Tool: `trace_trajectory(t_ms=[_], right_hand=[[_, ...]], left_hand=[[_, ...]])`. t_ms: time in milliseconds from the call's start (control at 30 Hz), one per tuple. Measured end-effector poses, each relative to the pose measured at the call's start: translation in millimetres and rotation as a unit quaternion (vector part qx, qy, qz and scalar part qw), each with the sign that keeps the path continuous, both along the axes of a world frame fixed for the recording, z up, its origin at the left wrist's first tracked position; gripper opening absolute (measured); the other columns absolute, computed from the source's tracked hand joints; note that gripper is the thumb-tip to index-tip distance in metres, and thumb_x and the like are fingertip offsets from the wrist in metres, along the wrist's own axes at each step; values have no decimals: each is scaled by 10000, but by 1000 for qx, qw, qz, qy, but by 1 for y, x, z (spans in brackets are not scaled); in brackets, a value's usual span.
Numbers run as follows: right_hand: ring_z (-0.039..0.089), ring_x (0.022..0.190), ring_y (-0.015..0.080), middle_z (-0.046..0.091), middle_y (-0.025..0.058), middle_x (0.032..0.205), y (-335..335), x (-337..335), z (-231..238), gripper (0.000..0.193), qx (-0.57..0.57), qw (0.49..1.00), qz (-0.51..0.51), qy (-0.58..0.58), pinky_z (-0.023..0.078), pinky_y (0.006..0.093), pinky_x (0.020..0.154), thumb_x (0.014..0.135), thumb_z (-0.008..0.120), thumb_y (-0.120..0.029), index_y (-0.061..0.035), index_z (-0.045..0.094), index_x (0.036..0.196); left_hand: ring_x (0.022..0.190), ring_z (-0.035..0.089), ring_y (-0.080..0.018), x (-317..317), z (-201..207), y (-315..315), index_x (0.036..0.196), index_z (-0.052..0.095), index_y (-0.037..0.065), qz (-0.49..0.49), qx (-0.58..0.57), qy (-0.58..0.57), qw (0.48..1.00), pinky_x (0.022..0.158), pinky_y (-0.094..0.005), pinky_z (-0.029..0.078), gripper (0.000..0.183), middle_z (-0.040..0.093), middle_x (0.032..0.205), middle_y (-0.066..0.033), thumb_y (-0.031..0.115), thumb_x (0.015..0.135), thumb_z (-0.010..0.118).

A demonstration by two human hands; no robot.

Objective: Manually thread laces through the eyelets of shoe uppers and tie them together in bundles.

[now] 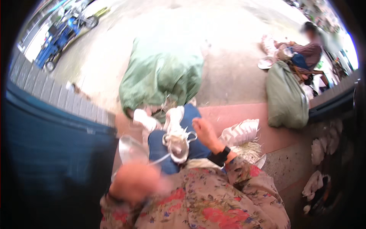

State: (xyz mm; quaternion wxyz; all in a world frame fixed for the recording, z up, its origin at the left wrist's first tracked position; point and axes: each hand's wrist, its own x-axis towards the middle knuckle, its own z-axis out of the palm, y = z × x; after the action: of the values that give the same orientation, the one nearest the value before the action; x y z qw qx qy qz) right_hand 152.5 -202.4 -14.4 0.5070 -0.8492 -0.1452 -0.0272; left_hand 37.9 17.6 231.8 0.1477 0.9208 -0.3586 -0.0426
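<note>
Left hand (137,182): blurred and close to the camera, low in the view at the end of a floral sleeve (213,202); whether its fingers were spread or closed could not be told, nor whether it gripped anything. A thin white lace (162,159) ran from just above that hand up toward a white shoe. Right hand (205,134): fingers loosely extended, palm down, holding nothing, with a black wrist strap (221,156) behind it. The white shoe (177,141) lay just left of the right hand, on a blue-clad knee (194,147), sole side partly up, laces loose; whether the fingertips touched it was unclear. A second white shoe (145,120) lay further left of the right hand, above the left hand. A pale shiny curved item (131,149), too blurred to identify, sat directly above the left hand. A large green sack (162,78) stood beyond both hands, open toward the shoes. A white woven bag (240,131) lay just right of the right hand. Well beyond to the right, another person (309,47) sat beside a second green sack (286,97).
</note>
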Motion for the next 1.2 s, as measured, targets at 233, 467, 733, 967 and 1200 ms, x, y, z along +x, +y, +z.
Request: trace_trajectory(t_ms=[233, 467, 733, 967, 1200], right_hand=[[574, 804, 338, 595, 187, 837, 54, -25, 78, 193, 102, 959, 239, 116, 458, 354, 689, 846, 506, -176, -21, 582, 934], [571, 786, 344, 591, 175, 849, 80, -48, 87, 201, 47, 934, 354, 31, 450, 399, 686, 853, 473, -182, -33, 564, 953], [572, 781, 339, 594, 182, 819, 57, -61, 62, 221, 18, 935, 344, 84, 444, 390, 689, 862, 462, -197, -21, 583, 920], [568, 782, 342, 591, 186, 817, 55, -62, 68, 228, -27, 924, 366, 109, 438, 395, 692, 859, 467, -203, -18, 583, 926], [568, 784, 348, 592, 191, 821, 54, -62, 64, 231, -16, 926, 359, 111, 437, 399, 692, 860, 466, -205, -18, 584, 925]], left_hand=[[486, 439, -192, -56, 41, -22, 870, 594, 125, -403, -553, 230, 692, 415, -295, 264, 136, 513, 661, -123, 146, 869, 460], [531, 454, -233, -72, 44, -22, 646, 480, 59, -427, -461, 188, 754, 425, -327, 290, 255, 485, 682, -129, 171, 863, 406], [481, 376, -164, -93, 35, -17, 1110, 453, 402, -434, -497, 182, 729, 435, -292, 219, 237, 373, 609, -24, 434, 879, 411], [544, 440, -223, -77, 47, -29, 646, 491, 63, -428, -513, 172, 723, 435, -322, 291, 254, 444, 668, -95, 182, 859, 418], [544, 439, -211, -70, 46, -32, 680, 501, 57, -440, -492, 169, 732, 433, -318, 285, 241, 457, 685, -99, 175, 860, 392]])
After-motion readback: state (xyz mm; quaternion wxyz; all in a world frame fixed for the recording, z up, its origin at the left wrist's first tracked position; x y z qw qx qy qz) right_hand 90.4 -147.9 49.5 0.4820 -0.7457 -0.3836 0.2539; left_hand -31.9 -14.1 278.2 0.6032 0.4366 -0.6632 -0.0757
